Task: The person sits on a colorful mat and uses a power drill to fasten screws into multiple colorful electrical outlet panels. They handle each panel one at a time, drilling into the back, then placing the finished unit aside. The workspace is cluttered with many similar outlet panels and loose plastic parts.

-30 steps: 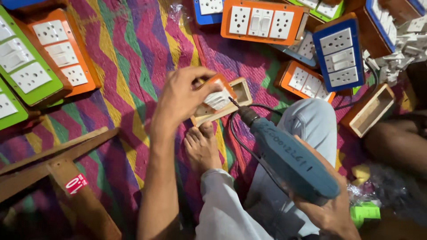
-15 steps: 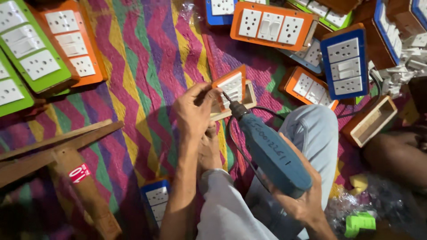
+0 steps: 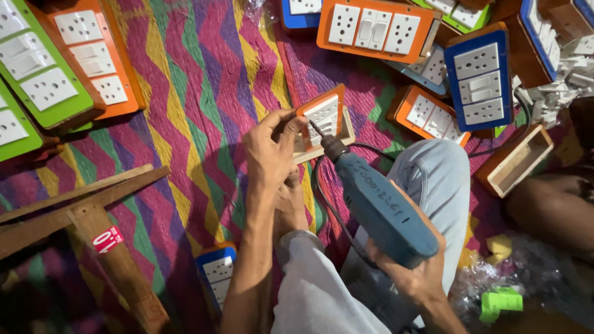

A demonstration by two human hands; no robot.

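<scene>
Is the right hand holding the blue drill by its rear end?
Yes, the right hand grips the rear end of the blue drill, whose bit points at the orange switch board.

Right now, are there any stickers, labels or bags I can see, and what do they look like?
Sticker: small red rectangle with white marks, on the wooden frame at lower left.
Marking: dark handwriting along the blue drill body held in the right hand.
Plastic bags: clear and crinkly, at lower right, around green and yellow pieces.
</scene>
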